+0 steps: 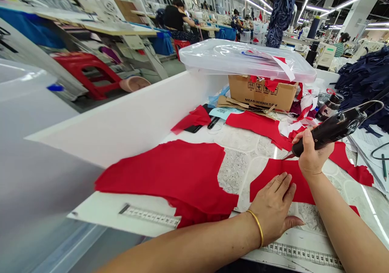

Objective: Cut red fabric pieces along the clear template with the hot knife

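My right hand (310, 156) gripping electric cloth cutter (334, 129), left hand (272, 208) open flat pinning red fabric (275, 175); looks mid-cut, next calls for steering cutter along cloth.

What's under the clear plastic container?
Under the clear plastic container sits a cardboard carton marked MEAS: 30X30X15 CM, with red fabric scraps hanging at its top edge. The carton's top and contents are covered, so not visible.

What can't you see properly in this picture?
Head view:
- Red cloth: partly hidden by the left hand.
- Cutter: its grip is hidden by the right hand.
- Blue card: its writing is too small and blurry.
- Black thing: partly hidden by a red scrap, so I can't tell what it is.
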`<action>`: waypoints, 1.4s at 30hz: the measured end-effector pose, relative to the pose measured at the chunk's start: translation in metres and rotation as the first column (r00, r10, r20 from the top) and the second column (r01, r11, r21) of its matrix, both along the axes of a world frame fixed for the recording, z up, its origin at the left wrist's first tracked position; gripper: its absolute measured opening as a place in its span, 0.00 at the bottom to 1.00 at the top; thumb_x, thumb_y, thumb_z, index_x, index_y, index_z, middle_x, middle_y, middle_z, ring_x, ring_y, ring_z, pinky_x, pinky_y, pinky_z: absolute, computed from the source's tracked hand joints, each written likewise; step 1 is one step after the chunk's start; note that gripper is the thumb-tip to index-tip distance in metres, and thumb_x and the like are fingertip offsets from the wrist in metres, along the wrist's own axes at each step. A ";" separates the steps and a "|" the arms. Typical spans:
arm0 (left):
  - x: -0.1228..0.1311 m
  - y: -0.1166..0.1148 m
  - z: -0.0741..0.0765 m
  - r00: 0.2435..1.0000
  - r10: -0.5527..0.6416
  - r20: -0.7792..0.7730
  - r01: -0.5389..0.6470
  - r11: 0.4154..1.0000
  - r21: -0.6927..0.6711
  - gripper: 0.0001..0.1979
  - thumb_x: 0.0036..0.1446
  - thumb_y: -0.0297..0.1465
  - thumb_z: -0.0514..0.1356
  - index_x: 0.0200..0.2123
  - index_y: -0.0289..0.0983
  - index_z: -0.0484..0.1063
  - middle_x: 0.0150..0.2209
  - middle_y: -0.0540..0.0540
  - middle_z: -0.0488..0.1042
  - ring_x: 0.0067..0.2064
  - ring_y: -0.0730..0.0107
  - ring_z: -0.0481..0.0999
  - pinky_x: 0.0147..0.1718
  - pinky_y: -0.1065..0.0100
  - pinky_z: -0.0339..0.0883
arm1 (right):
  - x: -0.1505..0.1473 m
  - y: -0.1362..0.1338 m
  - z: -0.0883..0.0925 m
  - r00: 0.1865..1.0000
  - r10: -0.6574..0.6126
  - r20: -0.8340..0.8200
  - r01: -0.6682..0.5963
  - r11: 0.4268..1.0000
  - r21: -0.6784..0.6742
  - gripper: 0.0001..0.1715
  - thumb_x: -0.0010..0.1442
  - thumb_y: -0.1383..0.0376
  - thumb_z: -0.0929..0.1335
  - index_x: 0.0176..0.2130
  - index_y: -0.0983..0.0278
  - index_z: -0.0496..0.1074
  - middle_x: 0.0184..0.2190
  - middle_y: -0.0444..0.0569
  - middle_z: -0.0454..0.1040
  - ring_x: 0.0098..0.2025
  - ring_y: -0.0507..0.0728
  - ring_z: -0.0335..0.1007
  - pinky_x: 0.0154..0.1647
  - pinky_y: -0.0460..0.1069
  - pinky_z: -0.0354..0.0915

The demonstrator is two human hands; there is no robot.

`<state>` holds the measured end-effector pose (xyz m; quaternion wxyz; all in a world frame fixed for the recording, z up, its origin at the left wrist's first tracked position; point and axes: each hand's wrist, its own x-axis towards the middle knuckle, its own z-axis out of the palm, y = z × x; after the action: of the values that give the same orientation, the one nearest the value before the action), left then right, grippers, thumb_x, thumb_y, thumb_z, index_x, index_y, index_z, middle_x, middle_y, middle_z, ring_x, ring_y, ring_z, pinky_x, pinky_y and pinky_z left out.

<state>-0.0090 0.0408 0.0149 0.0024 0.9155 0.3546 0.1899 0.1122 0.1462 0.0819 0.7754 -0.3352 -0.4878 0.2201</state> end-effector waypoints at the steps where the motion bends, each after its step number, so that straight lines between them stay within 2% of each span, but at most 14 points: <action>1: 0.000 0.000 -0.001 1.000 0.002 0.004 -0.002 1.000 0.006 0.41 0.67 0.58 0.50 0.63 0.26 0.68 0.65 0.29 0.67 0.68 0.48 0.66 0.67 0.56 0.58 | 0.001 0.000 0.001 1.000 0.000 -0.008 0.000 1.000 0.003 0.17 0.55 0.58 0.74 0.37 0.60 0.64 0.20 0.35 0.71 0.18 0.50 0.69 0.23 0.48 0.69; 8: -0.001 0.000 0.000 1.000 0.021 0.000 -0.021 1.000 0.022 0.40 0.68 0.58 0.48 0.63 0.29 0.67 0.65 0.30 0.67 0.68 0.49 0.65 0.66 0.55 0.59 | 0.022 0.000 0.007 0.998 -0.045 -0.034 0.045 0.999 0.016 0.23 0.52 0.55 0.76 0.40 0.60 0.65 0.20 0.34 0.72 0.17 0.49 0.66 0.20 0.48 0.67; 15: 0.001 0.000 -0.001 0.999 0.030 0.019 -0.031 0.999 0.035 0.40 0.68 0.58 0.47 0.62 0.28 0.69 0.63 0.31 0.70 0.66 0.49 0.68 0.65 0.56 0.61 | 0.028 0.000 0.003 0.998 -0.057 0.010 0.057 0.998 -0.005 0.22 0.53 0.53 0.76 0.33 0.60 0.63 0.19 0.34 0.71 0.17 0.50 0.67 0.21 0.48 0.68; 19: 0.000 0.001 -0.001 0.999 0.033 0.023 -0.034 0.999 0.032 0.40 0.69 0.58 0.45 0.62 0.28 0.69 0.64 0.30 0.69 0.67 0.49 0.67 0.65 0.55 0.61 | 0.032 -0.001 0.004 0.997 -0.073 -0.007 0.073 0.997 0.004 0.23 0.53 0.53 0.76 0.36 0.59 0.63 0.20 0.34 0.71 0.17 0.49 0.67 0.21 0.48 0.68; 25: -0.002 0.002 0.000 0.999 0.043 0.008 -0.043 0.998 0.046 0.40 0.69 0.58 0.45 0.62 0.28 0.69 0.65 0.30 0.68 0.67 0.48 0.66 0.64 0.55 0.62 | 0.053 0.002 0.007 0.988 -0.156 0.006 0.156 0.988 0.020 0.27 0.52 0.50 0.76 0.38 0.59 0.61 0.19 0.32 0.69 0.17 0.51 0.68 0.20 0.48 0.68; 29: -0.002 0.002 -0.001 0.999 0.043 0.007 -0.043 0.999 0.010 0.40 0.69 0.58 0.45 0.63 0.30 0.69 0.66 0.30 0.67 0.68 0.49 0.65 0.65 0.55 0.61 | 0.062 0.004 0.006 0.982 -0.191 -0.011 0.191 0.982 0.007 0.29 0.50 0.49 0.77 0.39 0.59 0.61 0.19 0.32 0.70 0.16 0.52 0.68 0.19 0.49 0.68; 37: -0.002 0.002 -0.005 0.999 0.044 0.020 -0.044 0.999 0.006 0.39 0.69 0.57 0.46 0.63 0.30 0.68 0.65 0.31 0.67 0.68 0.49 0.65 0.65 0.55 0.60 | 0.060 0.004 0.002 0.979 -0.204 0.022 0.203 0.979 0.028 0.24 0.52 0.51 0.76 0.35 0.59 0.62 0.19 0.34 0.70 0.16 0.51 0.68 0.20 0.49 0.68; 40: -0.004 0.007 -0.003 0.998 0.059 0.039 -0.059 0.998 0.014 0.34 0.72 0.53 0.46 0.63 0.31 0.68 0.65 0.31 0.68 0.67 0.50 0.66 0.65 0.54 0.61 | 0.060 0.003 0.005 0.976 -0.218 -0.024 0.218 0.975 0.029 0.26 0.50 0.51 0.77 0.37 0.58 0.62 0.19 0.33 0.70 0.16 0.52 0.68 0.18 0.49 0.67; 42: -0.007 0.013 0.001 0.996 0.072 0.050 -0.074 0.997 0.034 0.28 0.74 0.45 0.46 0.63 0.30 0.68 0.64 0.31 0.69 0.66 0.50 0.67 0.64 0.52 0.63 | 0.059 0.000 0.009 0.974 -0.222 -0.047 0.223 0.974 0.025 0.27 0.49 0.51 0.77 0.38 0.59 0.62 0.19 0.33 0.70 0.16 0.52 0.68 0.18 0.48 0.66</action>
<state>-0.0162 0.0535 0.0158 -0.0123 0.8969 0.3843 0.2185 0.1716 0.1459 0.0907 0.8106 -0.3712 -0.4334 0.1317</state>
